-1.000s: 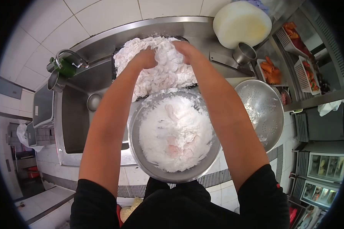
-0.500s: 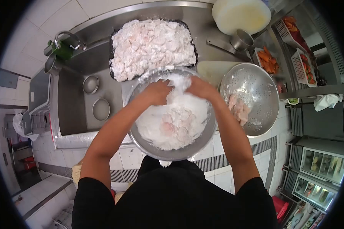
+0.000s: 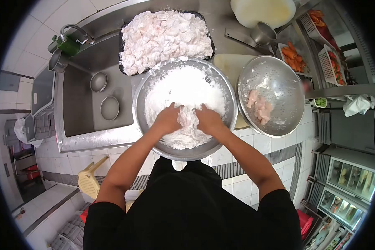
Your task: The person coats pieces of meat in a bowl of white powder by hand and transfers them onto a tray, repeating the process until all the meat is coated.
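A large metal bowl point(image 3: 141, 93) of white flour point(image 3: 187, 81) is in front of me. Both my hands are inside it, in the near half. My left hand point(image 3: 169, 119) and my right hand point(image 3: 208, 120) are curled around a clump of floured meat pieces point(image 3: 189, 118) between them. Flour partly hides the fingertips. Beyond the bowl, a black tray point(image 3: 213, 49) is heaped with flour-coated meat pieces point(image 3: 164, 39). Close to the bowl on the right, a metal colander point(image 3: 285, 100) holds a few raw, pale pink meat pieces point(image 3: 259, 107).
A sink point(image 3: 81, 106) with two small round strainers lies to the left, its tap point(image 3: 73, 28) at the back. Behind the colander are a cutting board point(image 3: 231, 64), a cleaver point(image 3: 243, 41) and a metal cup point(image 3: 263, 33). Baskets of carrots point(image 3: 293, 58) stand on the right shelf.
Both hands have moved from the far side of the bowl to its near side, drawing in around the floured meat. White flour now lies bare at the back of the bowl.
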Motion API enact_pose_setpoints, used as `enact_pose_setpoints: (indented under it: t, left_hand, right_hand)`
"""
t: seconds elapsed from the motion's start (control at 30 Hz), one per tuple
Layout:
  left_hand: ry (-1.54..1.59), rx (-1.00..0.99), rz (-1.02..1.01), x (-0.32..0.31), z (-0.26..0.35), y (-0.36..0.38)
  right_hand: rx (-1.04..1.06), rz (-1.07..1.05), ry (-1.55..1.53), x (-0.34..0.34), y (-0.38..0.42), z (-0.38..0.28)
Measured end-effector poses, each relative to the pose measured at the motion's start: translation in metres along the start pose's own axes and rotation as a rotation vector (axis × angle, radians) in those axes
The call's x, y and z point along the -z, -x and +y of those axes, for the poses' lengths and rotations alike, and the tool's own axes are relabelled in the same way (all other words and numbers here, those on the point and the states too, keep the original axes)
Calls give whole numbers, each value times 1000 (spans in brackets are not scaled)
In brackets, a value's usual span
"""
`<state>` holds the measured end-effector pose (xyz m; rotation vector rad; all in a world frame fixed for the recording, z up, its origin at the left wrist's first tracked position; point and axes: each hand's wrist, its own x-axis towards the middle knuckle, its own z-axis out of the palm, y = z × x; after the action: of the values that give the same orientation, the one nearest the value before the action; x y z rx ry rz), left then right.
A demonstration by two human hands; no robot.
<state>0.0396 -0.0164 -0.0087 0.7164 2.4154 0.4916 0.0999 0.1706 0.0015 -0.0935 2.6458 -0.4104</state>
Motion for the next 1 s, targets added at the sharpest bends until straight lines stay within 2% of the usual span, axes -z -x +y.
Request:
enact_pose_setpoints:
  t: [0.03, 0.1, 0.13, 0.17, 0.23, 0.3, 0.37, 0.43, 0.47, 0.5, 0.57, 0.63, 0.7, 0.73, 0.83, 0.87, 0.97, 1.0]
  left_hand:
    - [1, 0, 5, -3, -12, -5]
    - [305, -74, 88, -7, -44, -16]
    - [499, -30, 75, -1, -50, -16]
    - [497, -34, 72, 4, -54, -17]
    - [822, 151, 64, 37, -41, -3]
    - [870, 200, 72, 64, -22, 9]
    - [866, 264, 114, 70, -19, 10]
    - [808, 254, 98, 73, -13, 12]
    - [750, 244, 83, 74, -11, 13]
    - [751, 245, 81, 64, -20, 9]
    - [816, 144, 82, 35, -43, -3]
    - [834, 143, 72, 31, -42, -1]
    - [853, 152, 71, 28, -44, 2]
    - [866, 151, 91, 27, -45, 3]
    - [883, 164, 131, 31, -39, 7]
    - [877, 171, 150, 33, -37, 7]
    - [850, 124, 149, 32, -39, 6]
    - [850, 124, 150, 31, -40, 5]
  right_hand:
    - [4, 62, -77, -1, -6, 5]
    - [3, 58, -177, 2, -21, 21]
    - [-4, 52, -281, 6, -26, 29]
    - [-7, 55, -282, 8, -28, 39]
    - [-62, 121, -594, 11, -29, 55]
    - [-41, 118, -624, 21, -27, 55]
    - [-81, -67, -350, 34, -23, 41]
    - [35, 52, -153, 15, -14, 19]
    - [-84, -85, -117, 22, -3, 3]
    - [-85, -87, -117, 15, -3, -9]
    - [-91, -36, 92, 3, -3, -20]
    - [-81, 26, 8, 4, -8, -11]
    - [53, 126, -130, -1, -20, 4]
    - [86, 72, -177, 5, -18, 6]
    - [3, -30, -121, 14, 6, -23]
    - [-43, 30, -31, 11, 13, -39]
    - [-34, -34, 115, -5, 6, -56]
    - [-23, 20, 68, -9, 0, -54]
